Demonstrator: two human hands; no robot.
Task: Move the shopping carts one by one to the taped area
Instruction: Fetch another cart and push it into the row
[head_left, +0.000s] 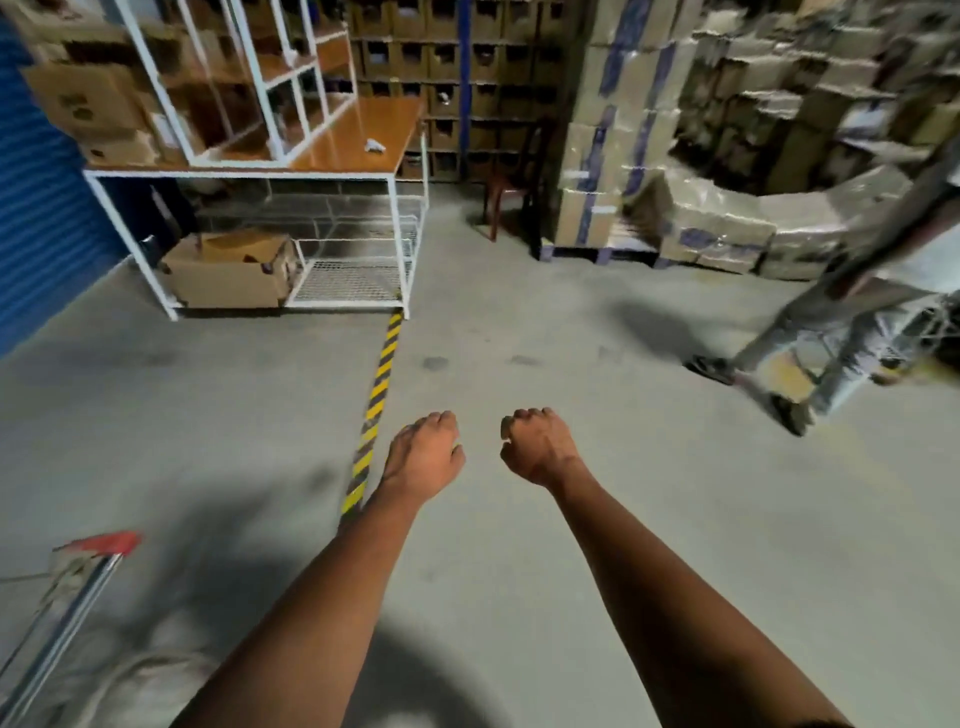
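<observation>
Shopping cart (78, 571) shows only in part at the lower left corner of the floor (571, 519): a red-capped handle end and a chrome bar slanting down to the frame's edge, blurred, with nothing touching it. Across the far end of the concrete floor stands a wall of stacked cardboard boxes (649, 156), some wrapped in film and set on a pallet. Left of them, against the blue shutter (36, 208), is a white-framed workbench (260, 174) with a brown top, an open shelf frame above it, and a carton (228, 275) on the floor beneath, beside a wire mesh tray. A second person (841, 332), blurred, stands at the floor's right edge. A strip of yellow-and-black tape (376, 410) runs along the floor from the workbench's front leg towards the wearer, its near end passing behind the left forearm. Both bare arms reach forward over the middle of the floor. The left hand (423, 457) is curled into a loose fist and grips nothing; the right hand (537, 444) is likewise fisted and empty, just beside it, apart from it.
</observation>
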